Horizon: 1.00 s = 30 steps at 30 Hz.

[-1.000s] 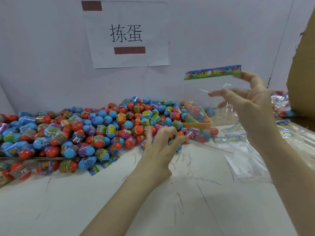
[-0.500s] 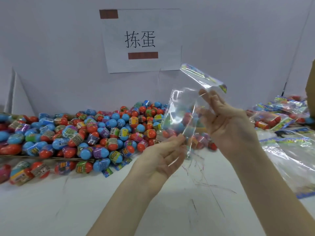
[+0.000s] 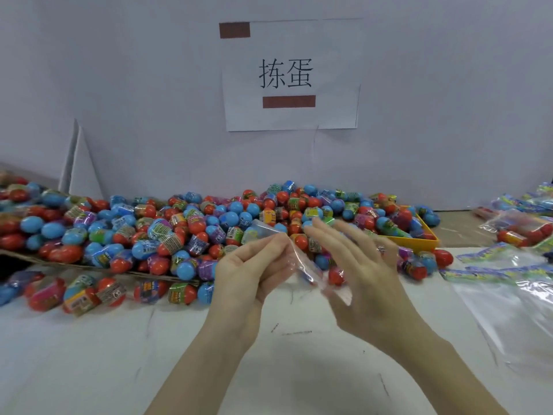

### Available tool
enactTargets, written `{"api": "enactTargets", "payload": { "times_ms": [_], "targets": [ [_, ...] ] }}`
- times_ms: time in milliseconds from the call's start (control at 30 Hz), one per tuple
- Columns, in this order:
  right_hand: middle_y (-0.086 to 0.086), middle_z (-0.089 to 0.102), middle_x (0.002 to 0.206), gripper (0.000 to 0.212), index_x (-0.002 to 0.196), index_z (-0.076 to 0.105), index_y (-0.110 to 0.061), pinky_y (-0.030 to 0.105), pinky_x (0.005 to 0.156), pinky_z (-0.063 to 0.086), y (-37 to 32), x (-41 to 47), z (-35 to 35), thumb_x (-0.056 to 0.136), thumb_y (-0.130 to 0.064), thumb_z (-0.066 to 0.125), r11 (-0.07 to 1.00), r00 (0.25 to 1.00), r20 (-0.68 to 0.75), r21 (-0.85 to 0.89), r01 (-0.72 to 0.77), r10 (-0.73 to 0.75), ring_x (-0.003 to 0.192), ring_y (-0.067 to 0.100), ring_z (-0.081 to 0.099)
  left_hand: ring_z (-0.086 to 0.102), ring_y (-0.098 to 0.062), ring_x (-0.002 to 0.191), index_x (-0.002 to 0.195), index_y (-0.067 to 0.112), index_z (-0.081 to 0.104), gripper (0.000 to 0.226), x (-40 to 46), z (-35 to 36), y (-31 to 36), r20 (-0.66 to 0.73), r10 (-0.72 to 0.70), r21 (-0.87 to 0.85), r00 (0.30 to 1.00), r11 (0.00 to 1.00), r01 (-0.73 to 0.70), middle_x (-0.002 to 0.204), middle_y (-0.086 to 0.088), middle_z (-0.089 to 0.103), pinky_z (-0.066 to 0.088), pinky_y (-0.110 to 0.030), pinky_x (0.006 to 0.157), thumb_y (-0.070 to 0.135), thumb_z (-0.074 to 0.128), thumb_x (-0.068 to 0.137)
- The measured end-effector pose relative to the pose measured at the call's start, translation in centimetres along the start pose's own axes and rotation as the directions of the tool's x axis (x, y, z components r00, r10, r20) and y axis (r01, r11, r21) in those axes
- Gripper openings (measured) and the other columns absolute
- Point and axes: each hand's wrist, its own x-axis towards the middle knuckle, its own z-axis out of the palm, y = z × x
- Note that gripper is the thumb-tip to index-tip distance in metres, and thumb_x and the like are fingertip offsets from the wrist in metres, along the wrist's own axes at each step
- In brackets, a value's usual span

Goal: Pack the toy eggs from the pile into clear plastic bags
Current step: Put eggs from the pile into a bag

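- Head view: your left hand (image 3: 254,269) pinches a clear plastic bag (image 3: 302,266) between thumb and curled fingertips, holding it above the white table (image 3: 89,354) just in front of the pile of toy eggs (image 3: 185,229); whether anything is in the bag you cannot tell, since it is see-through and smeared by motion.
- Your right hand (image 3: 362,274) lies beside the bag with fingers straight and spread; the film runs along its palm side, but whether the hand grips it you cannot tell from the blur.
- An orange tray (image 3: 419,242) sits at the right end of the pile with eggs in it and heaped over its near side; only its front wall and one corner show.
- At the far right, filled bags (image 3: 520,226) hold eggs; they are cut by the picture's edge and too blurred to count.
- Nearer you on the right, flat empty bags (image 3: 502,283) lie stacked, glossy and wrinkled, with printed coloured strips along their tops.
- The eggs are smooth, rounded halves of blue and red, each banded by a shrink-wrapped printed label; part of the pile rests on a brown cardboard sheet (image 3: 155,272), mostly hidden beneath it.
- A paper sign (image 3: 290,76) with two characters is taped to the pale wall by brown strips.
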Motion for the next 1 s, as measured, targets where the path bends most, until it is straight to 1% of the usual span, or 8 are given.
{"api": "enactTargets", "payload": {
  "times_ms": [67, 200, 367, 467, 533, 633, 900, 1000],
  "targets": [
    [-0.003, 0.056, 0.129, 0.097, 0.132, 0.044, -0.023, 0.034, 0.088, 0.026, -0.5, -0.2, 0.4, 0.047, -0.019, 0.091, 1.0, 0.997, 0.081, -0.002, -0.019, 0.019, 0.118, 0.022, 0.054, 0.067, -0.007, 0.054, 0.062, 0.011, 0.076, 0.011, -0.2, -0.3, -0.5, 0.022, -0.022, -0.035, 1.0, 0.999, 0.023, 0.063, -0.004, 0.071, 0.05, -0.013, 0.047, 0.015, 0.066, 0.059],
    [-0.008, 0.07, 0.082, 0.035, 0.093, 0.072, -0.012, 0.029, 0.074, 0.04, -0.8, 0.3, 0.0, 0.062, 0.002, 0.079, 0.954, 0.962, -0.19, 0.263, -0.144, 0.197, 0.075, 0.009, 0.061, 0.069, -0.01, 0.058, 0.064, 0.016, 0.076, 0.025, -0.8, -0.4, -0.4, 0.124, -0.009, 0.095, 0.992, 0.996, -0.003, 0.07, -0.005, 0.073, 0.051, -0.015, 0.048, 0.037, 0.068, 0.055],
    [-0.003, 0.071, 0.062, 0.012, 0.065, 0.075, -0.03, 0.019, 0.053, 0.052, -1.0, 0.8, -2.4, 0.062, -0.019, 0.073, 0.303, 0.845, 0.227, 0.862, -0.406, 0.484, 0.052, 0.011, 0.063, 0.058, -0.001, 0.059, 0.071, 0.019, 0.066, 0.037, -0.2, -1.6, 1.0, -0.057, 0.397, 0.444, 0.916, 0.832, -0.333, 0.06, 0.012, 0.064, 0.044, -0.007, 0.056, 0.055, 0.068, 0.065],
    [0.008, 0.068, 0.056, 0.01, 0.057, 0.075, -0.016, 0.019, 0.048, 0.05, -0.7, 1.0, -2.7, 0.053, -0.025, 0.073, 0.138, 0.794, 0.44, 0.834, -0.535, 0.419, 0.045, 0.014, 0.06, 0.057, -0.011, 0.085, 0.116, 0.01, 0.058, 0.037, 1.4, -2.3, 0.9, 0.013, 0.041, 0.471, 0.999, 0.881, -0.042, 0.096, 0.005, 0.063, 0.045, -0.018, 0.086, 0.035, 0.054, 0.088],
    [0.007, 0.065, 0.051, 0.015, 0.051, 0.072, -0.014, 0.016, 0.05, 0.05, -0.8, 1.0, -2.6, 0.048, -0.029, 0.074, 0.128, 0.776, 0.493, 0.806, -0.578, 0.394, 0.043, 0.013, 0.059, 0.063, -0.016, 0.087, 0.115, 0.009, 0.061, 0.033, 0.7, -2.4, 0.4, 0.167, -0.169, 0.467, 0.971, 0.881, 0.073, 0.1, 0.0, 0.068, 0.05, -0.027, 0.083, 0.029, 0.056, 0.089],
    [0.006, 0.062, 0.047, 0.021, 0.046, 0.068, -0.015, 0.013, 0.052, 0.05, -0.9, 1.0, -2.3, 0.044, -0.034, 0.076, 0.148, 0.763, 0.509, 0.785, -0.601, 0.4, 0.041, 0.013, 0.058, 0.069, -0.013, 0.065, 0.08, 0.017, 0.076, 0.025, -1.0, -2.2, -0.1, 0.294, -0.036, 0.438, 0.955, 0.893, -0.102, 0.081, -0.002, 0.074, 0.052, -0.016, 0.059, 0.035, 0.071, 0.064],
    [0.002, 0.072, 0.075, 0.031, 0.079, 0.073, -0.019, 0.016, 0.056, 0.049, -1.0, 0.7, -2.1, 0.057, -0.041, 0.067, 0.189, 0.791, 0.514, 0.785, -0.59, 0.332, 0.062, 0.01, 0.066, 0.064, -0.013, 0.046, 0.053, 0.011, 0.064, 0.024, -0.9, -1.8, -1.0, 0.142, 0.066, 0.357, 0.988, 0.927, -0.113, 0.054, -0.005, 0.067, 0.048, -0.016, 0.046, 0.029, 0.076, 0.042],
    [-0.016, 0.063, 0.096, 0.041, 0.099, 0.059, -0.031, 0.011, 0.067, 0.048, -1.4, 0.9, -2.0, 0.061, -0.04, 0.071, 0.537, 0.84, 0.112, 0.723, -0.436, 0.531, 0.079, 0.001, 0.06, 0.064, -0.014, 0.046, 0.058, 0.006, 0.054, 0.034, -0.6, -1.9, -1.1, 0.112, 0.085, 0.34, 0.99, 0.933, -0.118, 0.053, -0.003, 0.066, 0.049, -0.017, 0.047, 0.025, 0.076, 0.042]
  ]
}}
